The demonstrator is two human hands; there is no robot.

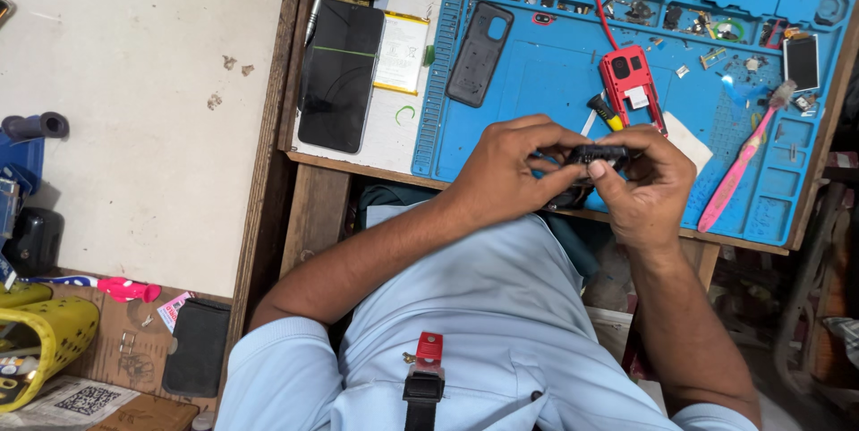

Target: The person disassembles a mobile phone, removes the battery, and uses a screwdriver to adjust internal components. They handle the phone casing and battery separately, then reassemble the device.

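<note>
Hands (582,167) (both) pinch black part (598,154) — above blue mat (555,73).

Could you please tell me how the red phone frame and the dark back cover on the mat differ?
The red frame is bright red and lies near the hands; the back cover is dark grey, larger, and lies farther left. The frame looks like an open shell; the cover is one solid panel. Both rest flat on the blue mat.

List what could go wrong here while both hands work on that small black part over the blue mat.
1. The small black part is pinched by the left hand and right hand near the bench's front edge; a slip could drop it into the lap.
2. The red phone frame and screwdriver lie just beyond the knuckles and could get knocked.
3. Loose bits crowd the blue mat, so tiny pieces could get lost.
</note>
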